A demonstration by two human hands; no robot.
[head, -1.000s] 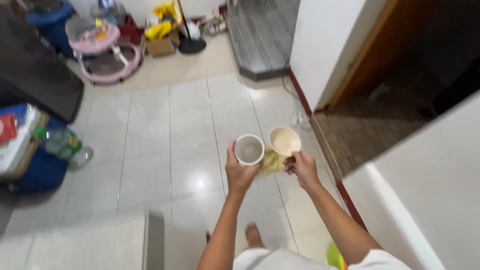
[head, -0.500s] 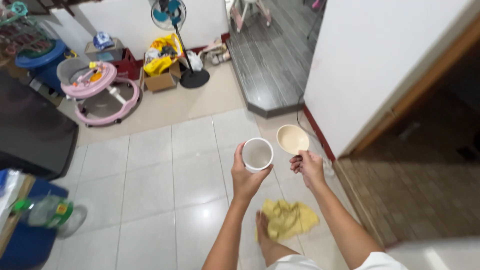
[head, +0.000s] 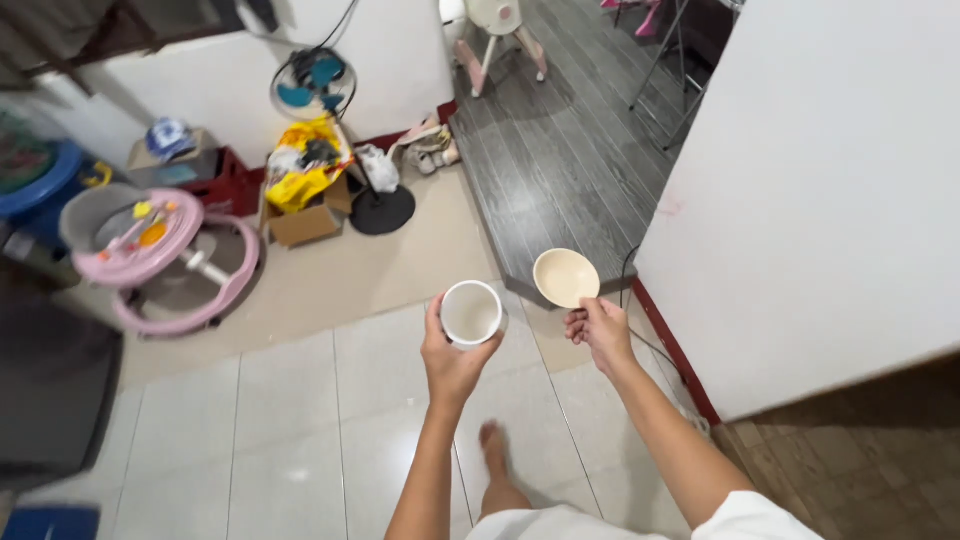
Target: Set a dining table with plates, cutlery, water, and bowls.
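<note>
I have walked on: the yellow cloth that lay by my foot half a second ago is out of view, and the grey step is now just ahead.

My left hand (head: 452,352) has its grip wrapped closed around the side of a white cup (head: 471,313), held upright with its mouth facing up at me. My right hand (head: 598,330) pinches the near rim of a cream bowl (head: 565,277) between fingers and thumb, the bowl tipped slightly so its hollow shows. Cup and bowl sit side by side in the air, near each other but apart, over the pale tiled floor (head: 300,430). My bare foot (head: 493,455) shows below them. Further off stand a pedestal fan (head: 322,90), a cardboard box (head: 306,222) and a pink baby walker (head: 150,250).
</note>
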